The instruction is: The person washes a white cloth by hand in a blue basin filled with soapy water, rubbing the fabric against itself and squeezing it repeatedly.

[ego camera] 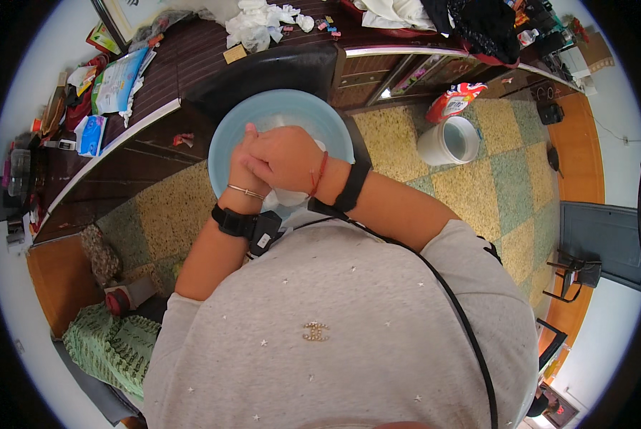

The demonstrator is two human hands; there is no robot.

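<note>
A light blue plastic basin (226, 126) stands on a dark seat before me. Over it my left hand (245, 163) and my right hand (291, 155) are pressed together, the right lying across the left with its fingers curled. Some white material, perhaps wet cloth (292, 198), shows in the basin below my hands; whether either hand grips part of it is hidden. A bracelet and a black strap with a small device are on my left wrist, a red string and a black strap on my right.
A white bucket (432, 143) stands on the tiled floor at the right, a red detergent bag (452, 102) behind it. Beyond the basin is a black chair back (277, 67), against a dark counter (197, 59) bearing crumpled plastic, clips and packets. A black cable runs across my shirt.
</note>
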